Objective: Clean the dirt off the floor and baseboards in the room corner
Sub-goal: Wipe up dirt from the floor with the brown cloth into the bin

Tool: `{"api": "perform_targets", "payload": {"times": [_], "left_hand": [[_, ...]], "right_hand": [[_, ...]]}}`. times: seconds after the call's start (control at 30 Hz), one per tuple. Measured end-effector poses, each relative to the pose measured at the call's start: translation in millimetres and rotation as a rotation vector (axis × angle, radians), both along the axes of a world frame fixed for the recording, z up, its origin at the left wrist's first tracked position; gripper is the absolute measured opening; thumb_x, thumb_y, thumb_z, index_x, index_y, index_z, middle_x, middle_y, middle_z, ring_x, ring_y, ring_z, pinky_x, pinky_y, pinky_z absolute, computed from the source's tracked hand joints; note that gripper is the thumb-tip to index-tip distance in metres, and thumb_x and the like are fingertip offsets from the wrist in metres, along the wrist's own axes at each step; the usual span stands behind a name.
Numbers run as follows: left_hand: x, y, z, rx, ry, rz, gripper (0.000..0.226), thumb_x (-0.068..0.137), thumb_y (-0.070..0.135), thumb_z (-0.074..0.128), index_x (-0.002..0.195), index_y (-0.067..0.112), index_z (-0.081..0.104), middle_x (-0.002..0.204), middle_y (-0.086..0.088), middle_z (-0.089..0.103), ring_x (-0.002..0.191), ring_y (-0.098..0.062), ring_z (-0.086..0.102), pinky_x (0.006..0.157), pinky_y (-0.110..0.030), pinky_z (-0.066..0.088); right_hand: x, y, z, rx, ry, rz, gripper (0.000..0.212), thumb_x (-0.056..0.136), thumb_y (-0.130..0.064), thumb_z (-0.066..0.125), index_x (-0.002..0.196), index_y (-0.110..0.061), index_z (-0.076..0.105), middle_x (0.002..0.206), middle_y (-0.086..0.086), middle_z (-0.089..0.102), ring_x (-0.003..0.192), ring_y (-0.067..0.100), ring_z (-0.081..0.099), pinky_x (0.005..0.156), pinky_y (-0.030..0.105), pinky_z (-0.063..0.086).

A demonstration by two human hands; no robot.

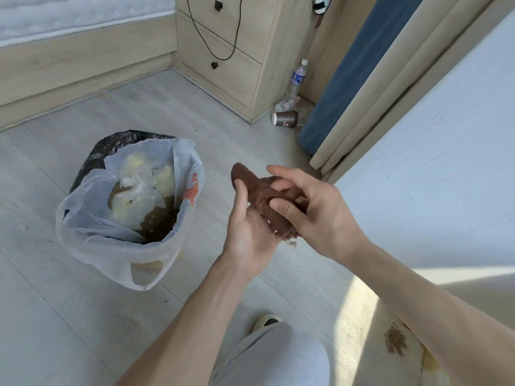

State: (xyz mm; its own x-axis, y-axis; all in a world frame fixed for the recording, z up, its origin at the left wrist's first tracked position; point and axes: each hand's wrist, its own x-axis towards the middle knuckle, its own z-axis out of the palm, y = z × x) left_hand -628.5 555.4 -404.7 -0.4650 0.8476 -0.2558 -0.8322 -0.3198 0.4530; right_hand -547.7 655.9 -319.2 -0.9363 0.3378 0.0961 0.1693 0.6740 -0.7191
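A brown cloth (260, 192) lies between both hands above the pale floor (195, 112). My left hand (248, 232) holds it from below, palm up, with the thumb over the cloth. My right hand (312, 210) pinches the cloth from above with thumb and fingers. Small crumbs hang at the cloth's lower end. A patch of brown dirt (395, 338) lies on the floor beside the white wall, low at the right, under my right forearm. To the left stands a bin lined with a white plastic bag (125, 240) holding brown waste and crumpled paper.
A wooden drawer unit (231, 51) with a black cable stands at the back. Beside it are a water bottle (296, 79), a brown paper cup (285, 118) on its side and crushed plastic. Blue and beige curtains (362, 87) hang at the right. My knee and shoe are below.
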Motion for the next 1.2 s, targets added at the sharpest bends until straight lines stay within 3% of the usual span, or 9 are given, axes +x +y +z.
{"api": "perform_targets", "payload": {"times": [0.07,0.17,0.33,0.5,0.63,0.8,0.9,1.0,1.2], "left_hand": [[0.0,0.6,-2.8,0.039,-0.027,0.016,0.094,0.094,0.084,0.027,0.145,0.008,0.053,0.139,-0.023,0.057,0.126,-0.035,0.059,0.100,-0.041,0.047],[-0.5,0.7,-3.4,0.122,-0.118,-0.001,0.105,0.088,0.087,0.041,0.154,0.006,0.042,0.162,-0.030,0.029,0.152,-0.045,0.026,0.128,-0.055,0.012],[1.5,-0.5,-7.2,0.108,-0.084,0.050,0.106,0.089,0.084,0.041,0.156,0.002,0.035,0.160,-0.028,0.033,0.150,-0.040,0.033,0.127,-0.054,0.018],[5.4,-4.5,-8.0,-0.003,-0.088,0.198,0.088,0.093,0.076,0.042,0.143,0.005,0.056,0.138,-0.018,0.061,0.126,-0.031,0.062,0.095,-0.044,0.055],[6.8,-2.5,-4.5,-0.074,0.028,0.161,0.085,0.097,0.075,0.031,0.138,0.007,0.061,0.117,-0.015,0.068,0.099,-0.026,0.069,0.070,-0.038,0.053],[4.7,-0.5,-8.8,0.012,0.010,0.126,0.085,0.093,0.081,0.036,0.120,0.007,0.069,0.120,-0.019,0.062,0.117,-0.037,0.056,0.106,-0.052,0.043],[8.4,-0.4,-9.2,0.024,-0.035,0.100,0.092,0.087,0.085,0.044,0.122,0.002,0.064,0.123,-0.021,0.052,0.119,-0.036,0.048,0.107,-0.049,0.038],[13.2,0.3,-10.6,-0.001,0.000,0.094,0.100,0.087,0.088,0.032,0.121,0.000,0.064,0.118,-0.019,0.058,0.117,-0.033,0.056,0.103,-0.042,0.046],[18.8,2.2,-10.4,-0.001,-0.133,0.156,0.099,0.081,0.091,0.033,0.121,0.011,0.074,0.135,-0.013,0.066,0.132,-0.028,0.060,0.117,-0.041,0.039]], "right_hand": [[8.3,-4.6,-10.8,0.120,-0.010,0.014,0.060,0.090,-0.019,0.080,0.145,-0.020,0.056,0.117,-0.011,0.065,0.100,0.003,0.063,0.086,0.016,0.052],[21.5,-18.4,-32.3,0.255,-0.042,-0.030,0.067,0.077,-0.044,0.086,0.133,-0.021,0.057,0.117,-0.010,0.056,0.105,0.015,0.056,0.088,0.031,0.051],[20.0,-34.2,-33.9,0.306,0.045,-0.157,0.022,0.078,-0.035,0.071,0.088,-0.022,0.056,0.089,-0.012,0.055,0.083,0.015,0.051,0.071,0.034,0.048],[9.5,-24.5,-8.8,0.082,0.064,-0.167,0.011,0.094,-0.013,0.065,0.097,-0.020,0.058,0.071,-0.004,0.066,0.064,0.017,0.062,0.063,0.034,0.050],[12.6,-9.5,-2.3,0.007,-0.047,-0.110,0.010,0.100,-0.013,0.061,0.104,-0.022,0.058,0.073,-0.004,0.071,0.064,0.014,0.065,0.065,0.031,0.052],[23.3,-8.0,-3.3,0.276,-0.282,0.191,0.037,0.092,-0.023,0.057,0.129,-0.027,0.058,0.089,-0.004,0.071,0.076,0.018,0.066,0.076,0.038,0.054],[20.3,-11.4,-2.4,0.294,-0.372,0.123,0.042,0.088,-0.040,0.067,0.127,-0.031,0.055,0.099,-0.008,0.067,0.087,0.015,0.064,0.081,0.037,0.054],[10.2,-22.5,-10.1,0.071,-0.281,-0.077,0.041,0.088,-0.055,0.071,0.116,-0.028,0.060,0.098,-0.012,0.064,0.084,0.008,0.064,0.074,0.028,0.053],[-6.7,-42.3,-29.7,0.287,0.048,-0.239,0.010,0.099,-0.033,0.061,0.102,-0.023,0.058,0.086,-0.015,0.052,0.072,0.010,0.048,0.060,0.035,0.044]]}}
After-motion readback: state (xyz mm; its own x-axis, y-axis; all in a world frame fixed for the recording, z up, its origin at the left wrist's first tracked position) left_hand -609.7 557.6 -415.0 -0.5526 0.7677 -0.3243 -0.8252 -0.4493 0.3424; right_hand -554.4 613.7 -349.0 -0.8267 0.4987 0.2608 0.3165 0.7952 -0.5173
